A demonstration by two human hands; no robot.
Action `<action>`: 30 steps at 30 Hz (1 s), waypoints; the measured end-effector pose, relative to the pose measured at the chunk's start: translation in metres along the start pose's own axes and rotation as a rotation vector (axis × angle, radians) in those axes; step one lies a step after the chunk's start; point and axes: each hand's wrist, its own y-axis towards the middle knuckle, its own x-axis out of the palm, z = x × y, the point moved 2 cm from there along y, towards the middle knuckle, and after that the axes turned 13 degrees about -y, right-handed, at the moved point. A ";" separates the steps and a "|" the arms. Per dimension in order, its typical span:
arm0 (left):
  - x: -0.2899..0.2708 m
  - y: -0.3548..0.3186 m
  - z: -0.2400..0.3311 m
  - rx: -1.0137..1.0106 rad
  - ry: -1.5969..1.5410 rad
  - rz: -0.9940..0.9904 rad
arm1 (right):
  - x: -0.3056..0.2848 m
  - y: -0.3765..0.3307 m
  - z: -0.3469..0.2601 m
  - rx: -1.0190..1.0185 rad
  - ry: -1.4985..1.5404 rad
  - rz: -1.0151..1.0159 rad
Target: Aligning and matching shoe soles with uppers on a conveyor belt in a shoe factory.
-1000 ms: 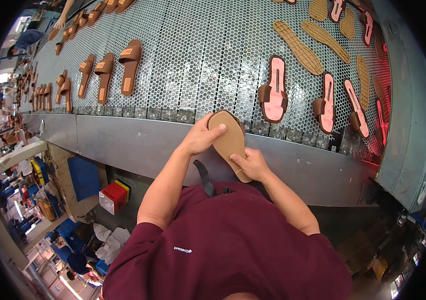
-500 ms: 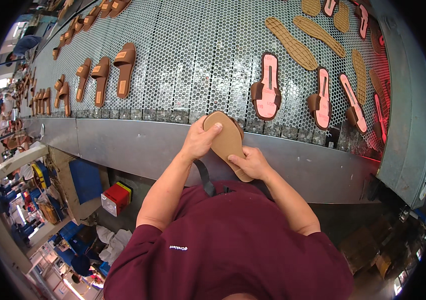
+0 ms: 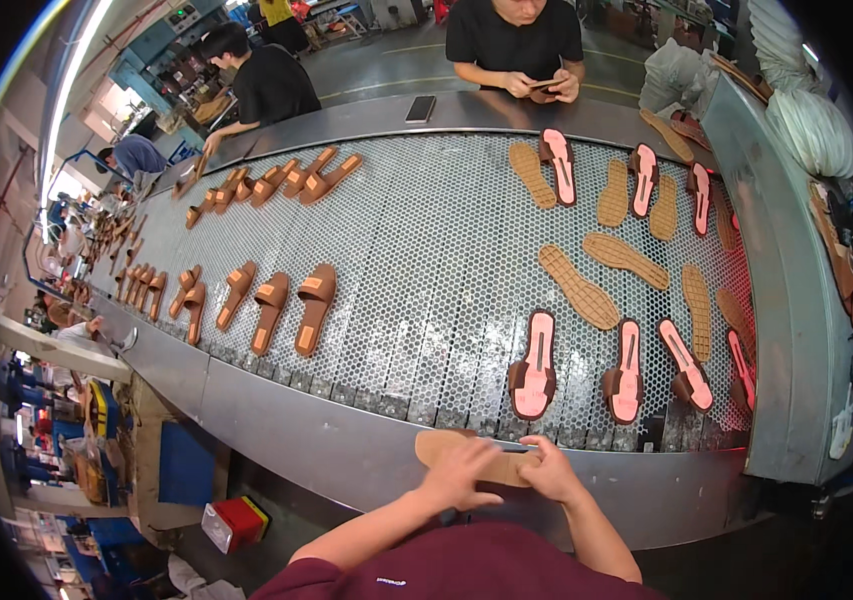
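Note:
A brown sandal (image 3: 432, 449) is held tan sole up over the metal front edge of the conveyor, lying crosswise with its broad end to the left. My right hand (image 3: 552, 472) has its fingers closed round the narrow end. My left hand (image 3: 461, 472) lies across the middle of the sole, fingers stretched out and thumb apart, slightly smeared by motion. A bit of dark strap shows at the sole's far edge; the rest of the upper is hidden. Beyond my hands, a sandal upper with a pink underside (image 3: 533, 375) rests on the mesh belt.
More pink-bottomed uppers (image 3: 628, 370) and loose tan outsoles (image 3: 578, 287) lie on the belt's right half. Finished brown sandals (image 3: 314, 310) stand in rows on the left. A grey machine housing (image 3: 771, 330) borders the right end. Across the belt, a co-worker's hands (image 3: 544, 86) hold a sole; a phone (image 3: 420, 109) lies nearby.
The sandal has turned from slanting to nearly crosswise. My left hand has shifted from gripping its broad end to lying over the sole. The view has tilted up, bringing in co-workers.

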 end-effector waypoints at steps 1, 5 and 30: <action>0.014 0.011 0.005 0.014 0.001 -0.082 | -0.001 -0.001 -0.011 -0.028 -0.109 -0.014; 0.052 0.019 -0.009 -0.158 -0.052 -0.210 | 0.008 0.005 -0.013 -0.114 -0.294 0.080; 0.029 0.030 -0.003 -0.123 -0.218 0.062 | 0.008 -0.005 0.004 -0.035 0.510 0.060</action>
